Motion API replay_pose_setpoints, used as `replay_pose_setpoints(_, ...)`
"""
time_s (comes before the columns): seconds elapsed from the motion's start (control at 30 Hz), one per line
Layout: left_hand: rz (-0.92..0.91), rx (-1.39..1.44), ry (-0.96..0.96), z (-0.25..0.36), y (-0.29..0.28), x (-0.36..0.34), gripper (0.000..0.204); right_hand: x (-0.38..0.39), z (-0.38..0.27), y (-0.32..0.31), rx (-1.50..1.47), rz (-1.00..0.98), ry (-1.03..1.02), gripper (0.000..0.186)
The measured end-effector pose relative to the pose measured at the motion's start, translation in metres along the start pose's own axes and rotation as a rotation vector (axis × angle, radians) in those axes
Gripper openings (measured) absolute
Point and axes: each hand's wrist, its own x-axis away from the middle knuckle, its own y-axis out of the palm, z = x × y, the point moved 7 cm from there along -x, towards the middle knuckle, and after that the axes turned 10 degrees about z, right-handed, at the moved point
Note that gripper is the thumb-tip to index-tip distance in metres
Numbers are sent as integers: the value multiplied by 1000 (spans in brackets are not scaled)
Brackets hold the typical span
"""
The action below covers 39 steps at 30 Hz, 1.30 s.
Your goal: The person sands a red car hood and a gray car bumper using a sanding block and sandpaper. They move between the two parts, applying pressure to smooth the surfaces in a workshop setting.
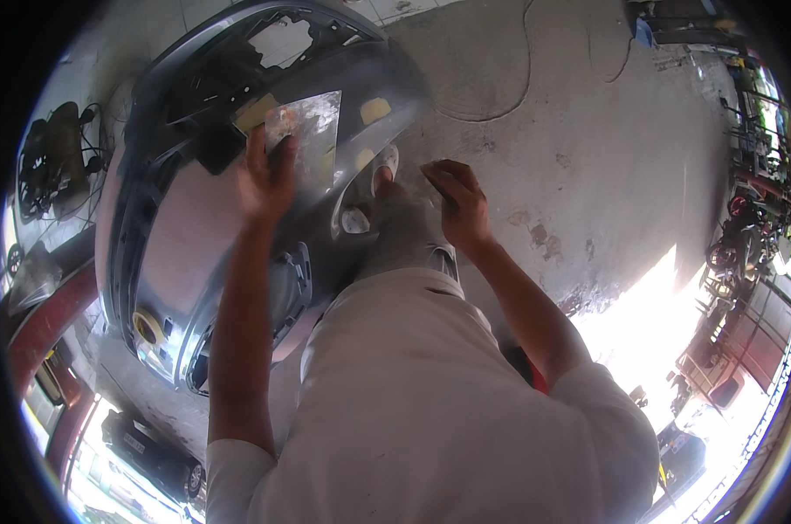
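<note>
A large dark grey car bumper [352,79], with dull pinkish areas and yellowish patches [375,110] on its surface, lies at my left. My left hand [267,179] grips a thin, flat metal plate [317,131] by its near edge, thumb on top, and holds it over the bumper. Smears mark the plate's shiny face. To the right of the bumper, over the floor, my right hand [464,203] is closed with its fingers pinched together. Whatever those fingers hold, if anything, is too small and dark to make out.
A roll of masking tape [148,327] rests on the bumper's near left end. A thin cable [491,115] curves over the concrete floor. Far left stands a dark object with wires [57,162]. Motorcycles [732,236] line the right side, and a dark car [147,450] is at lower left.
</note>
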Motion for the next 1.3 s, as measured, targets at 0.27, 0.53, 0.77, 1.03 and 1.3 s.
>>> replay_pose_setpoints(0.27, 250, 884, -333, 115, 24, 71, 38, 36, -154, -45, -193, 69, -492, 65)
replay_pose_setpoints(0.53, 21, 1102, -442, 212, 43, 158, 34, 97, -83, -88, 252, -87, -431, 64)
replay_pose_setpoints(0.77, 166, 583, -450, 170, 75, 179, 39, 104, 9, -135, 241, -128, -123, 40)
replay_pose_setpoints(1.03, 147, 147, -573, 186, 120, 268, 29, 119, -10, -170, 627, -464, -675, 43)
replay_pose_setpoints(1.3, 476, 745, -1189, 189, 136, 378, 29, 109, 107, -213, 213, -568, 36, 44)
